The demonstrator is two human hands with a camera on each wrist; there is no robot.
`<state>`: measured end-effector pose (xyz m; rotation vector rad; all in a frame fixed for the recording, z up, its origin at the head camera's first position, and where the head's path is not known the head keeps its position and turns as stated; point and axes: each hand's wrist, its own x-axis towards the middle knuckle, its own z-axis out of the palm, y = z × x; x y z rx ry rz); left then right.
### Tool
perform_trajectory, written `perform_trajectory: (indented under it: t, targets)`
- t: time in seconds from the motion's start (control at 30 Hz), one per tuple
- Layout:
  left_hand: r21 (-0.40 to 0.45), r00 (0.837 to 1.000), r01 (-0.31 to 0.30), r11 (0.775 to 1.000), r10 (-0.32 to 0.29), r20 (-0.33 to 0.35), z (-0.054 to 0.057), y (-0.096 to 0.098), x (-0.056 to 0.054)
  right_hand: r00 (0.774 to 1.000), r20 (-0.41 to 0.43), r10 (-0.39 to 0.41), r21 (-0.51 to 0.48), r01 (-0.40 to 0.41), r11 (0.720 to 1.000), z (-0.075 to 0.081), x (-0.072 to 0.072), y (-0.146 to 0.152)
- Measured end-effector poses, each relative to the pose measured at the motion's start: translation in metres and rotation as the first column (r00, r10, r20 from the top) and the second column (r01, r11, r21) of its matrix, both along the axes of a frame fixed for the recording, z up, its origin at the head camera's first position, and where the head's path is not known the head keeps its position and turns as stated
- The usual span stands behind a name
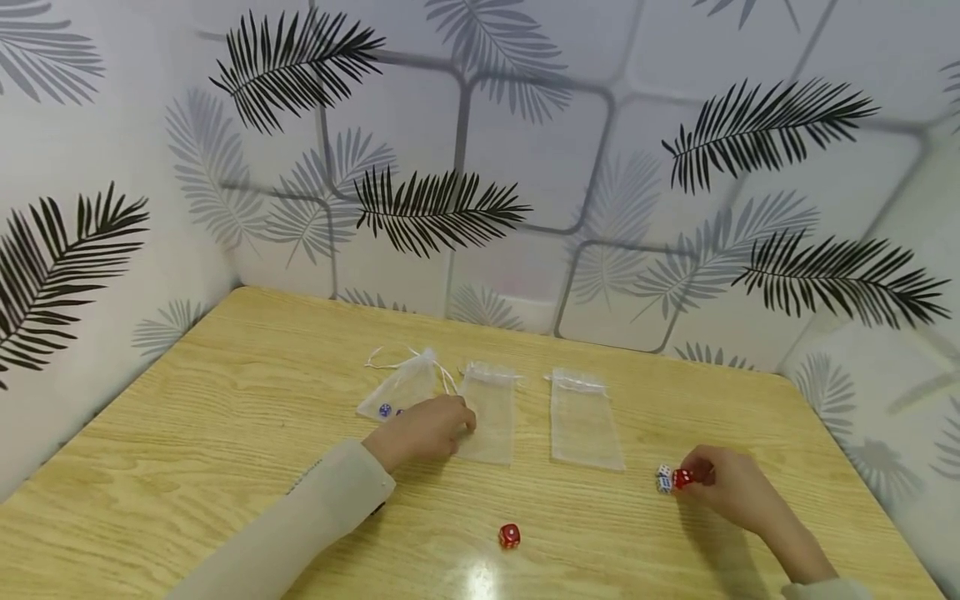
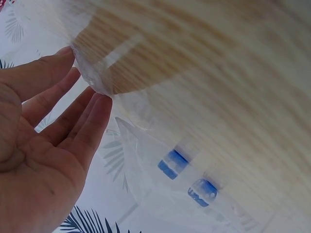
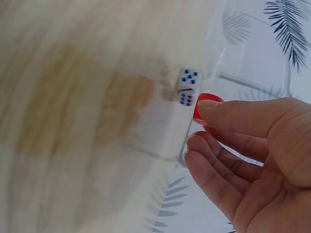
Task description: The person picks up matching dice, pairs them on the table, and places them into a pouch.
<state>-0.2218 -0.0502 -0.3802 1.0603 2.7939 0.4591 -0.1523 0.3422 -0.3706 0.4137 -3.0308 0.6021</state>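
My right hand (image 1: 731, 487) pinches a red die (image 1: 682, 478) between thumb and fingers, right beside two white dice (image 1: 663, 479) with blue pips. In the right wrist view the red die (image 3: 206, 108) sits at the thumb tip, close to the white dice (image 3: 187, 87). My left hand (image 1: 429, 429) lies low over the left edge of the middle sheer drawstring pouch (image 1: 487, 417), its fingertips at the thin fabric (image 2: 90, 73) with a gap under the thumb. Behind that wrist lies another pouch (image 1: 408, 385) with blue dice (image 1: 385, 410) inside.
A third flat sheer pouch (image 1: 585, 421) lies between the middle pouch and the white dice. A lone red die (image 1: 509, 536) rests toward the front of the wooden table (image 1: 600, 542). A leaf-patterned wall (image 1: 525, 275) stands along the table's back edge.
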Motion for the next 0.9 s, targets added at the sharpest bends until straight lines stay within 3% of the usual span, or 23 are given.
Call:
perform_trajectory:
  t: [0.3, 0.9]
  targets:
    - [-0.006, 1.000, 0.006, 1.000, -0.006, -0.009, 0.001, 0.001, -0.001, 0.999, -0.008, 0.034, -0.020, -0.034, 0.999, 0.016, 0.006, -0.027]
    - [0.006, 1.000, -0.003, 1.000, 0.003, -0.006, -0.004, 0.000, -0.003, 0.973, 0.054, 0.224, -0.127, -0.216, 0.968, 0.016, 0.021, -0.108]
